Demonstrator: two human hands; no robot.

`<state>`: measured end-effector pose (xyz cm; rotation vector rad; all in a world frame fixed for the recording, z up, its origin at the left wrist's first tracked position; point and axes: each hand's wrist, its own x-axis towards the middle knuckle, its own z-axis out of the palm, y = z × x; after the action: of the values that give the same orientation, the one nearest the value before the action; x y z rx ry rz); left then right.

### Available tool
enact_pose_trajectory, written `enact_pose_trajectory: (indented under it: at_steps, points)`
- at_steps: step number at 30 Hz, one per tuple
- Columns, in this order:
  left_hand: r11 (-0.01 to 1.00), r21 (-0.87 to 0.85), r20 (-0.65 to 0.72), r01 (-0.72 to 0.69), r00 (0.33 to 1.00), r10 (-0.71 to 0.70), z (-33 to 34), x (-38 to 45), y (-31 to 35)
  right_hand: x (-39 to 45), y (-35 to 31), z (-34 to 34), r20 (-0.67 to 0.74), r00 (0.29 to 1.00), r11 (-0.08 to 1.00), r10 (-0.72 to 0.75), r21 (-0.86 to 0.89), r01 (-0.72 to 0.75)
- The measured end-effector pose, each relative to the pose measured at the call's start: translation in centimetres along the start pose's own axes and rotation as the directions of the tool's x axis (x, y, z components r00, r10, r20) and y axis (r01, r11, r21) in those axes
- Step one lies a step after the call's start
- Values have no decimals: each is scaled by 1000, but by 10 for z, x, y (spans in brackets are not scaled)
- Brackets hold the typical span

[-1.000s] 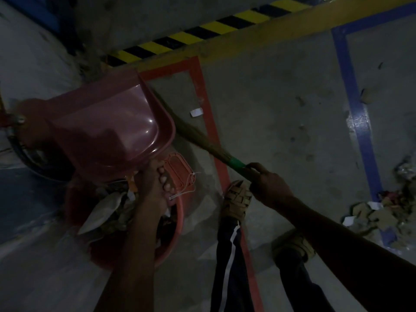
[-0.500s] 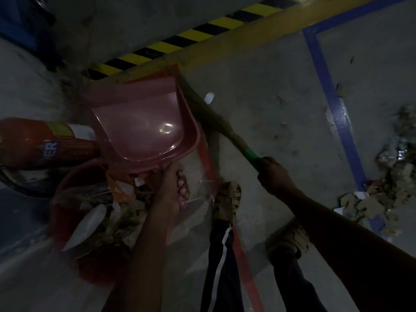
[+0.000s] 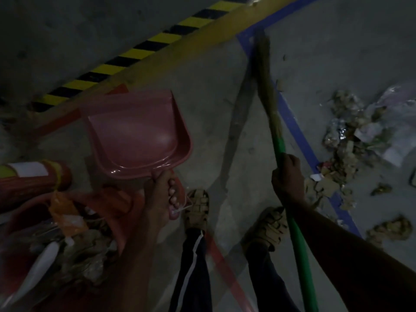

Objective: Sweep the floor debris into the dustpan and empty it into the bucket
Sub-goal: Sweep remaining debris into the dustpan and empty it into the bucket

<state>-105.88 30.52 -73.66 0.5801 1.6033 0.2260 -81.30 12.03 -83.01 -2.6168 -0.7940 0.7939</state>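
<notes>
The broom (image 3: 273,122) is held with its long axis running steeply up the frame: the green handle rises from the lower right, and the straw bristles point away from the person, their tip lying at the corner of the blue floor line (image 3: 299,136). The dustpan (image 3: 137,136) is held above the floor with its open mouth pointing up the frame toward the yellow and black striped edge (image 3: 135,57), its handle end toward the person and its inner face turned to the camera; nothing is seen lying in the pan. The red bucket (image 3: 121,230) stands at the lower left, just below and left of the dustpan, and is filled with brown scraps, an orange wrapper and a white piece. Debris (image 3: 351,140) is piled on the floor at the right, across and beyond the blue line, made up of brown bits, paper and shiny foil. The left hand (image 3: 164,197) is curled round the dustpan's handle, the fingers wrapped under it with the nails showing, and the forearm reaches up from the bottom of the frame over the bucket's rim. The right hand (image 3: 287,176) is closed round the green handle of the broom partway along it, knuckles toward the camera, with the arm stretched in from the lower right. Two feet in tan sandals (image 3: 197,208) are planted on the floor between the hands, and a red cylinder (image 3: 29,179) with a white band lies at the left edge.
</notes>
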Motion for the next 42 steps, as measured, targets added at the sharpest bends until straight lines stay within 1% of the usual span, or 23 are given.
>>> enact_pose_trajectory:
  at_steps: [3,5,7,9,12,14,16,19,23,27,30,32,37,42]
  points:
    - [999,36,12,6,1000,-7,24,-1,-2,0,9,-10,-81,997,999,19,29,-17]
    - [999,51,16,1,1000,-2,41,-1,-4,7,8,-15,-80,996,995,44,88,-37]
    - [999,53,32,4,999,-6,57,-2,-5,17,7,-17,-37,998,989,49,142,-43]
    - [998,67,51,-1,999,-3,73,-5,-5,29,7,-18,39,999,983,21,179,-27]
    - [992,123,67,-34,997,26,97,-11,-6,51,9,-18,164,986,989,-9,147,-16]
    - [988,148,78,-43,996,32,112,-13,-8,64,12,-19,199,979,989,34,132,-61]
    - [986,161,90,-37,996,22,126,-14,-11,74,17,-24,193,977,981,94,152,-124]
    - [978,203,117,-42,993,18,146,-15,-18,84,38,-34,152,970,961,187,178,-213]
    - [956,286,146,-68,989,27,171,-22,-31,82,85,-47,32,950,920,310,243,-308]
    - [915,399,199,-55,980,-27,202,-39,-51,58,144,-68,-20,877,848,480,264,-459]
    - [893,447,242,-57,968,-59,225,-51,-69,33,183,-81,-80,826,807,558,286,-517]
    - [880,472,260,-56,962,-78,242,-58,-79,11,205,-88,-120,814,807,569,272,-524]
    - [837,540,322,-84,940,-114,270,-69,-103,-42,246,-94,-234,817,841,526,287,-459]
    - [797,596,308,-96,944,-116,292,-83,-113,-64,265,-96,-276,829,851,487,363,-379]
